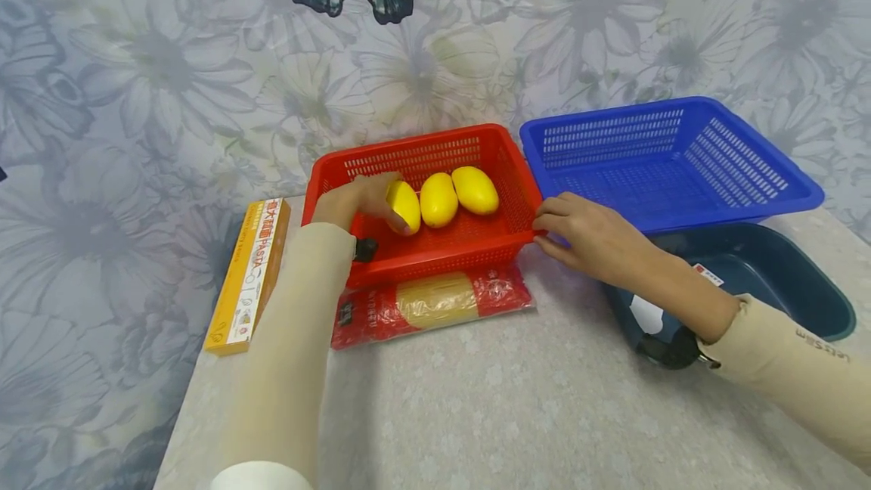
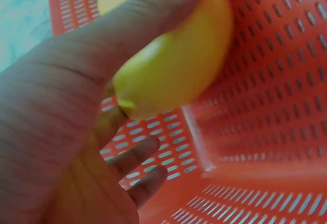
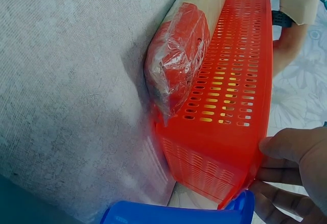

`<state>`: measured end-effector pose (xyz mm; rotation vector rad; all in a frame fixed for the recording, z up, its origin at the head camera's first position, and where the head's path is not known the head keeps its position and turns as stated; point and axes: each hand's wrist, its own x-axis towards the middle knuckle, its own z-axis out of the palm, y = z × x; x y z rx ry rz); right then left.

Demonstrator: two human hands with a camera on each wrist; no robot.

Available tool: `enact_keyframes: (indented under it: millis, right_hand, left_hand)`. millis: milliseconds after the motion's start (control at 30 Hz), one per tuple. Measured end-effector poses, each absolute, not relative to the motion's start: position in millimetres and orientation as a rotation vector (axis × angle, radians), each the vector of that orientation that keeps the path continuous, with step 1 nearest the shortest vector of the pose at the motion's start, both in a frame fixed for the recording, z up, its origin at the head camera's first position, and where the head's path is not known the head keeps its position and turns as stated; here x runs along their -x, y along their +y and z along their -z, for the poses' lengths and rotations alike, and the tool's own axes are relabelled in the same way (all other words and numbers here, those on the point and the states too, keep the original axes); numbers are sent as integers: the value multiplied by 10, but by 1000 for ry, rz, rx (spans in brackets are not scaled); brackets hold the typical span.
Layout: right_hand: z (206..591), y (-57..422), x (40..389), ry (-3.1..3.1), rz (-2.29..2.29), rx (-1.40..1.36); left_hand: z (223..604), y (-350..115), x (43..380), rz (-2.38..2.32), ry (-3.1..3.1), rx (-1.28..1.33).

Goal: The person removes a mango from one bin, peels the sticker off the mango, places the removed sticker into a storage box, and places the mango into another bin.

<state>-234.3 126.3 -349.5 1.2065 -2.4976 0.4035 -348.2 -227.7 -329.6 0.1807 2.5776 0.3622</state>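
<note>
Inside the red basket [image 1: 435, 252], three smooth yellow mangoes lie in a row. My left hand [image 1: 367, 199] reaches in and grips the leftmost mango [image 1: 405, 206]. In the left wrist view the thumb lies across that mango [image 2: 179, 65], while the other fingers are spread beneath and beside it. The middle mango [image 1: 438, 200] and the right one [image 1: 475, 190] rest against each other. At the basket's front right corner, my right hand [image 1: 588, 237] pinches the rim, thumb on the outer wall in the right wrist view.
A blue basket [image 1: 612, 187] stands right of the red one, with a dark green tub [image 1: 810, 286] in front of it. Along the red basket's front lies a red packet of noodles [image 1: 435, 301]. A yellow pasta box [image 1: 248, 274] lies to the left. A patterned wall rises behind.
</note>
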Motion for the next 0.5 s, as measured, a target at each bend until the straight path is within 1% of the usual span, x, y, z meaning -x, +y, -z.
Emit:
enact_keyframes:
  millis: [267,500]
  right_hand:
    - [3468,1257,2336,-2474,-402,-1219]
    - [3495,1260,2335,-2483,-413,-1216]
  left_hand:
    - [3343,-2358,3495,-365,2590,-336]
    - [3352,-2324,3517,-394,2628,-384]
